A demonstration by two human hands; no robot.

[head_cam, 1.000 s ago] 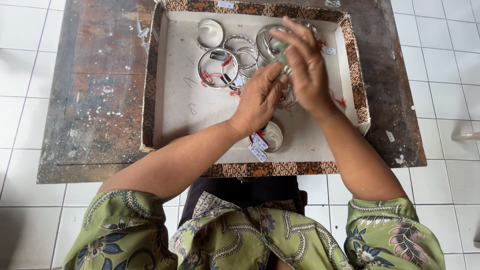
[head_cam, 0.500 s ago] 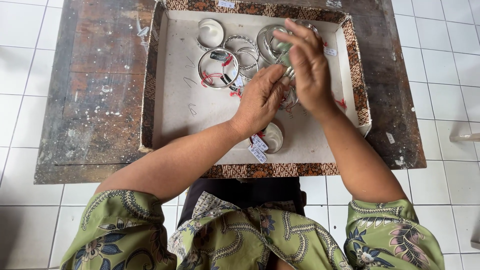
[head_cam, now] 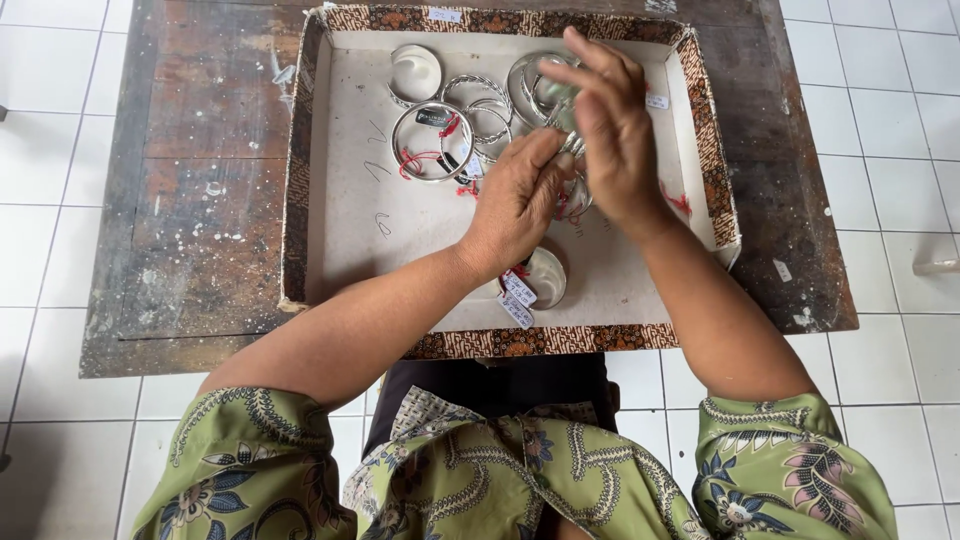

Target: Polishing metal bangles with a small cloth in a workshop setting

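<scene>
a shallow tray (head_cam: 330, 200) with a patterned brown rim is seen on a worn wooden desk (head_cam: 190, 180). both hands are raised over its right half. a silver bangle (head_cam: 577, 190) is pinched between the fingers of the left hand (head_cam: 515, 200) and the right hand (head_cam: 615, 135); the left fingers are closed on it, while the right fingers are only half curled, with the upper ones stretched out. more silver bangles (head_cam: 435, 140) are lying in the upper part of the tray. a rounded silver piece (head_cam: 545, 277) with paper tags (head_cam: 517, 297) is placed below the left wrist.
</scene>
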